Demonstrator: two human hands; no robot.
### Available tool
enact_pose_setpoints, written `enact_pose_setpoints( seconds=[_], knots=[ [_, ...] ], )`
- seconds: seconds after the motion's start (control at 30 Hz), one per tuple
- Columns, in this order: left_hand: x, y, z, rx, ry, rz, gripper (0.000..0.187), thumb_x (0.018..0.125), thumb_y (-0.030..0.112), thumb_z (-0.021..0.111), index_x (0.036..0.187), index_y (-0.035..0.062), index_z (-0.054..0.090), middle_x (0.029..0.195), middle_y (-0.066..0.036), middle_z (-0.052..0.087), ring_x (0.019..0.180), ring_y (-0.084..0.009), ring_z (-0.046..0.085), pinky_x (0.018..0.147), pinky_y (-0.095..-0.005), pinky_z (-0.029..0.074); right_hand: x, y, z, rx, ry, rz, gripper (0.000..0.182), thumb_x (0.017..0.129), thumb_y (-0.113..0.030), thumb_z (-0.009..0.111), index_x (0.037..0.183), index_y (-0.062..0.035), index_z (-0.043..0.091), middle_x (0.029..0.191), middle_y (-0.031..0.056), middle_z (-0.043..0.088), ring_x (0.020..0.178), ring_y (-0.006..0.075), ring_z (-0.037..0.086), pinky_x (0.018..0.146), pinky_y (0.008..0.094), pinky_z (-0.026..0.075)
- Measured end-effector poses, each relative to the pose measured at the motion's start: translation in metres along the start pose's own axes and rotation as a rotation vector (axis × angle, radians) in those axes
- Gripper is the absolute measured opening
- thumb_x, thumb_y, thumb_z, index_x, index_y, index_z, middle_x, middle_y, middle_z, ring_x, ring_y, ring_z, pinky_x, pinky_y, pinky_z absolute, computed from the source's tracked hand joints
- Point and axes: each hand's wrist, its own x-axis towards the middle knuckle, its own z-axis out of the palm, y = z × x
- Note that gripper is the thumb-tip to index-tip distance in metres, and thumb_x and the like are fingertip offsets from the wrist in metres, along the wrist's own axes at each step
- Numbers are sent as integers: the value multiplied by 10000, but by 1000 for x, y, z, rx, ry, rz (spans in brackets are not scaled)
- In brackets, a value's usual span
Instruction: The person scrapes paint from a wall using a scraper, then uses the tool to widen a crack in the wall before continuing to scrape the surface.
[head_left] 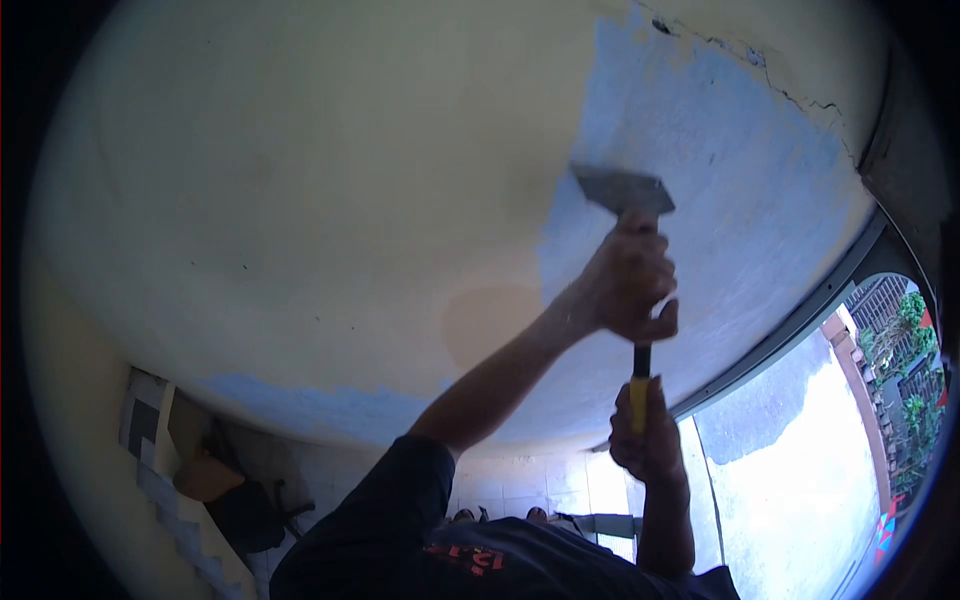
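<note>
A wide-bladed scraper (622, 188) with a long black and yellow handle rests against or very near the wall (350, 180). My left hand (632, 278) is wrapped round its shaft just below the blade. Lower down, my right hand (650, 432) grips the yellow part of the handle. The blade lies over the border between cream paint and a pale blue bare patch (720, 210). Slight motion blur softens the blade and my left hand.
A jagged crack (790, 98) runs along the wall's upper right. To the right, a dark-framed opening (800, 330) shows a bright outdoor wall and plants (912, 310). A black chair (245, 510) stands lower left on the tiled floor (510, 480), near a stepped white structure (170, 490).
</note>
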Motion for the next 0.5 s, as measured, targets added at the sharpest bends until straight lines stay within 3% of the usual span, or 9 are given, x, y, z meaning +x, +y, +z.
enact_pose_setpoints(
  seconds=[0.3, 0.4, 0.5],
  knots=[
    [-4, 3, 5, -9, -79, -17, 160, 528, 256, 528, 427, 150, 465, 435, -3, 421, 494, -193, 420, 763, -374, 363, 2, 1, -12, 51, -12, 52, 504, 941, -609, 321, 858, -127, 443, 496, -45, 341, 335, 36, 290, 310, 182, 254],
    [32, -13, -2, 143, 26, 90, 166, 539, 236, 536, 412, 157, 464, 428, -1, 442, 487, -188, 427, 770, -378, 367, 19, -22, -6, 5, -132, -96, 491, 963, -582, 273, 872, -129, 439, 500, -47, 355, 331, 37, 289, 304, 184, 255],
    [68, -23, -22, 143, -82, 134, 163, 559, 239, 543, 421, 167, 496, 431, 16, 476, 512, -167, 457, 769, -366, 370, 35, -44, -6, 134, -340, -136, 490, 956, -597, 268, 912, -136, 428, 493, -46, 337, 332, 33, 297, 295, 182, 259]
  ],
)
